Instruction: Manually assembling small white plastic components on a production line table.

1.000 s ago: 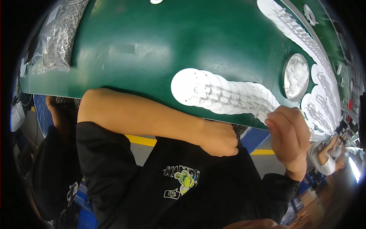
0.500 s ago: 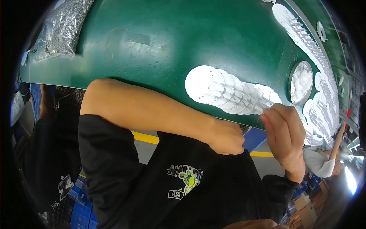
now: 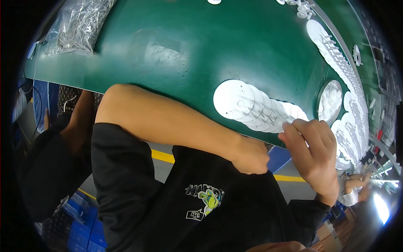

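A row of overlapping white discs point(image 3: 257, 108) lies on the green tabletop point(image 3: 210, 50). Right hand point(image 3: 312, 147): thumb and forefinger nearly meeting at the row's right end, any hold unclear. Left hand point(image 3: 251, 156): curled closed, contents hidden.

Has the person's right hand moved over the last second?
Yes. Judged against the round metal dish, the right hand has shifted to the left, away from it.
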A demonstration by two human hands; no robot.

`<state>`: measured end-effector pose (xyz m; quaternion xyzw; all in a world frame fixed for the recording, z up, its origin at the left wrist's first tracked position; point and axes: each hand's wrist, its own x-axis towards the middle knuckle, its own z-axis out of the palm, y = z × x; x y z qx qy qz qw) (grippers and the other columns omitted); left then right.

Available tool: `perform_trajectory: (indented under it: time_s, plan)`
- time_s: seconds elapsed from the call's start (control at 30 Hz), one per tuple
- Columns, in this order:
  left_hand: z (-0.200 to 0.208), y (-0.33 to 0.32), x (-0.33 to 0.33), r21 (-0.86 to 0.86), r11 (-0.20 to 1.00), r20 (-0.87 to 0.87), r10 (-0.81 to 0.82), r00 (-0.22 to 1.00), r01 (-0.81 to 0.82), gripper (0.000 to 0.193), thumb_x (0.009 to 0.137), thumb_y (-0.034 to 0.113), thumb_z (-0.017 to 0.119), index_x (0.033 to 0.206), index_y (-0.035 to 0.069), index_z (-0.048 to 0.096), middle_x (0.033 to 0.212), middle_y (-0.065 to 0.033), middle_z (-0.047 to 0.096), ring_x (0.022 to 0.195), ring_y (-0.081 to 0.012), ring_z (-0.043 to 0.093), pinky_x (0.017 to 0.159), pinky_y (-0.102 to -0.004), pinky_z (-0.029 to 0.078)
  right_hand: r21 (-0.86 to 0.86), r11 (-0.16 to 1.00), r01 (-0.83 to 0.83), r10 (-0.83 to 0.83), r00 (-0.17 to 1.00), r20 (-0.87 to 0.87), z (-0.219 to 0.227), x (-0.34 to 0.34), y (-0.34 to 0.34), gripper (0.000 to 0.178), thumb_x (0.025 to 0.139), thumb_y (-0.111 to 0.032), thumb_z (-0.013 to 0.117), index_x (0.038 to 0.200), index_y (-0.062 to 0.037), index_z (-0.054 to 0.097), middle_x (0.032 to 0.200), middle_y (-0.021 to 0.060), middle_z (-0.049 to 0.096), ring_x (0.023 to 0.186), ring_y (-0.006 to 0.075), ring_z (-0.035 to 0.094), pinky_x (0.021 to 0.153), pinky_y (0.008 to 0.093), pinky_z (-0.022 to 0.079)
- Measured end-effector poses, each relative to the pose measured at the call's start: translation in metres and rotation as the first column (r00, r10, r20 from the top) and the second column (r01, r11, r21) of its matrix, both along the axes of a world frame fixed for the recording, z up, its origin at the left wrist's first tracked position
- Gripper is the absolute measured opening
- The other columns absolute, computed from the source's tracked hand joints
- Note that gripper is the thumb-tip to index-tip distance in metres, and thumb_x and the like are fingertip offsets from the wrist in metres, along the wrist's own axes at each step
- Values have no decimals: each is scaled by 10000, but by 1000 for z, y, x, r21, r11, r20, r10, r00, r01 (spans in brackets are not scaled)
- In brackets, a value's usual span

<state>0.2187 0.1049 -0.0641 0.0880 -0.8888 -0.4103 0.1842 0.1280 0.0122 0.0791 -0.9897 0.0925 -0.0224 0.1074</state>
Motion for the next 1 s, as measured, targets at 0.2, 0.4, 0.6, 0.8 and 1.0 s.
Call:
perform_trajectory:
  time_s: [0.2,0.4,0.6,0.8,1.0]
  plan:
    - [1,0,0,-28,999,22,-26,999,26,171,727,173,583,706,21,658,715,-173,654,693,-365,642,606,-462,507,34,998,49,-45,994,-96,9,9,-11,305,650,-31,693,944,9,621,838,94,582,681,230,569,525,337,386]
    - [4,-2,1,-28,999,68,-29,997,31,190,754,190,573,748,22,661,749,-177,659,719,-366,644,633,-462,509,-263,948,177,-145,980,140,-8,52,-113,282,776,-84,665,1048,-42,605,1039,134,592,926,352,559,792,397,461]
    - [0,-5,1,-79,996,113,-30,993,39,236,789,237,564,824,28,669,817,-187,664,788,-371,644,696,-461,507,-361,907,216,-186,976,117,-57,76,-193,390,809,-138,668,1167,-37,550,1133,141,572,1034,342,529,875,393,440]
    - [3,-1,-1,-293,946,116,-108,987,137,224,792,230,570,808,32,675,814,-180,671,772,-354,655,663,-458,513,-123,960,253,-237,963,132,-52,83,-174,315,808,-63,654,1104,-8,558,974,168,589,872,340,588,767,372,474]
    - [-3,1,-7,-283,946,74,-144,987,159,261,795,258,575,834,23,681,853,-185,674,801,-362,656,706,-465,517,-169,977,132,-118,989,91,-59,96,-163,221,833,-12,601,1050,7,561,945,180,581,836,357,588,711,398,468]
